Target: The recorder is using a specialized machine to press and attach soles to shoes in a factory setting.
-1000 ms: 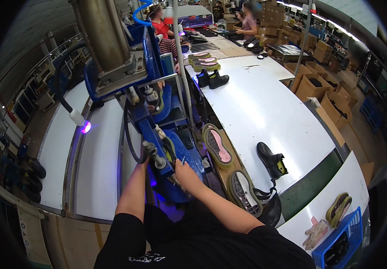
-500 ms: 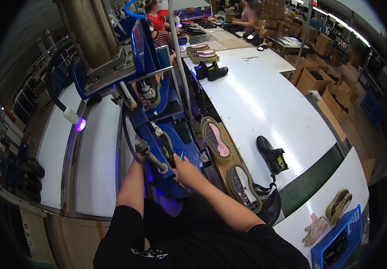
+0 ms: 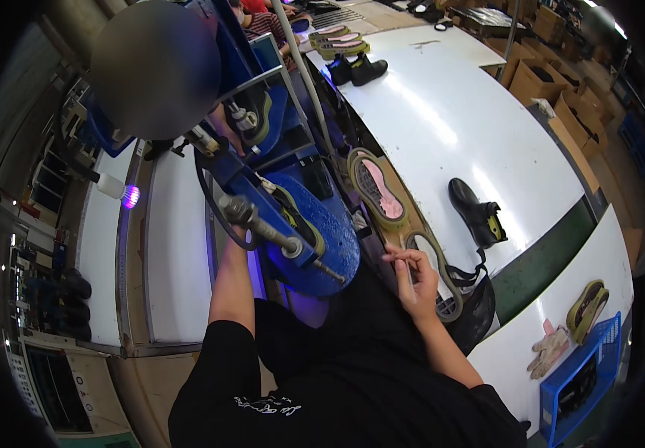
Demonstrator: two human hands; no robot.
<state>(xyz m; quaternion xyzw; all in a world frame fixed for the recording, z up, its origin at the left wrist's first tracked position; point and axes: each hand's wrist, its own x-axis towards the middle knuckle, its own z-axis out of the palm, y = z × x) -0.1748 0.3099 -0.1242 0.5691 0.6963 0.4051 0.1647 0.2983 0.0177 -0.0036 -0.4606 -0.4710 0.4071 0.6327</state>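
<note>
My right hand [image 3: 418,284] is raised above the near sole on the narrow ledge, its fingers bent together. A thin, pale, stick-like thing seems to be between them, too small to name. On the blue press [image 3: 341,246], a shoe [image 3: 304,224] with an olive-green sole edge lies partly hidden under a metal rod and clamp [image 3: 270,233]. My left forearm reaches up to the press's left side; the hand is hidden behind the clamp. Beside the press lie a pink-lined sole [image 3: 374,187] and a white-lined sole [image 3: 448,295], the latter partly behind my right hand.
A black ankle boot [image 3: 478,213] lies on the white table [image 3: 427,127]. Farther off stand a pair of boots [image 3: 367,71] and stacked soles [image 3: 341,46]. At right are a glove [image 3: 549,352], soles [image 3: 587,310] and a blue basket [image 3: 550,407]. A lit purple lamp [image 3: 129,196] hangs left.
My right hand has left the shoe in the press and moved right, over the soles on the ledge. My left arm stays by the press. The view has shifted.
</note>
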